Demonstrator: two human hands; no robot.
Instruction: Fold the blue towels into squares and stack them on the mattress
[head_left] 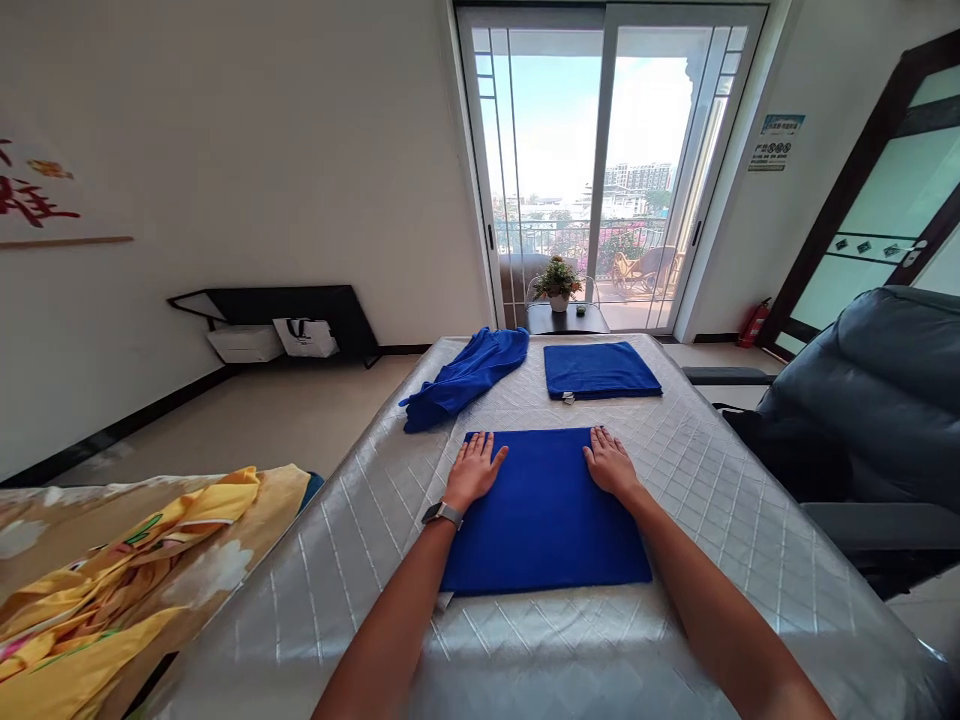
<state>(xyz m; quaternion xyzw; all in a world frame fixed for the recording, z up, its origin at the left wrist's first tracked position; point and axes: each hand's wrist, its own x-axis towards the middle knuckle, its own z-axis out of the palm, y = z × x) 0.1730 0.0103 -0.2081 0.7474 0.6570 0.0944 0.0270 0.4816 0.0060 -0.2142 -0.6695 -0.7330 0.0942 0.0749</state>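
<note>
A blue cloth (551, 520), folded to a flat rectangle, lies on the quilted silver mattress (705, 560) in front of me. On its far left corner rests my left hand (475, 470), palm down with the fingers stretched out; a watch (441, 514) is on that wrist. My right hand (609, 462) lies flat at the far right corner, fingers extended. Beyond it is a second folded blue cloth (602, 369) with a small white tag at its near edge. A crumpled blue cloth (471, 378) lies to the far left.
Left of the mattress is a bed (217, 570) with a rumpled yellow cloth (127, 560). A dark armchair (885, 400) stands close on the right. A small table (567, 320) with a potted plant (558, 283) is by the glass door (540, 150).
</note>
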